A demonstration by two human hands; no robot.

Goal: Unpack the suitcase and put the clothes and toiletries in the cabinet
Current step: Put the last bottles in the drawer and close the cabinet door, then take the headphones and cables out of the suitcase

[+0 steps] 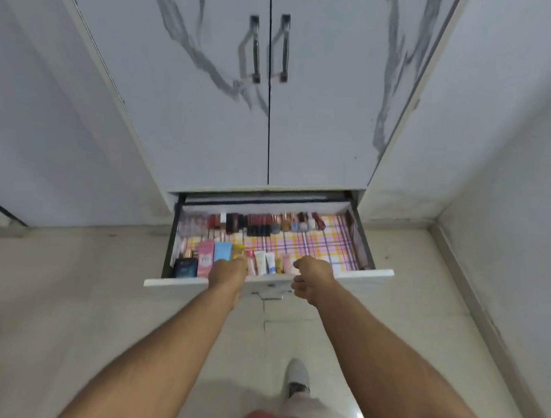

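The cabinet's bottom drawer (374, 273) is pulled out, lined with pink checked paper. Lipsticks and small bottles (260, 222) stand along its back. A front row holds a dark box, a pink box (204, 261), a blue tube (222, 251) and several small tubes (265, 262). My left hand (228, 271) reaches into that front row, its fingers curled round the lower end of a yellow tube (238, 251). My right hand (311, 279) hovers over the drawer's front edge, its fingers loosely curled and holding nothing. No suitcase is in view.
Two tall marble-patterned cabinet doors (210, 104) with metal handles (255, 49) are closed above the drawer. White walls flank the cabinet on both sides. My shoe (297, 375) stands on the pale tiled floor (63, 291) behind the drawer.
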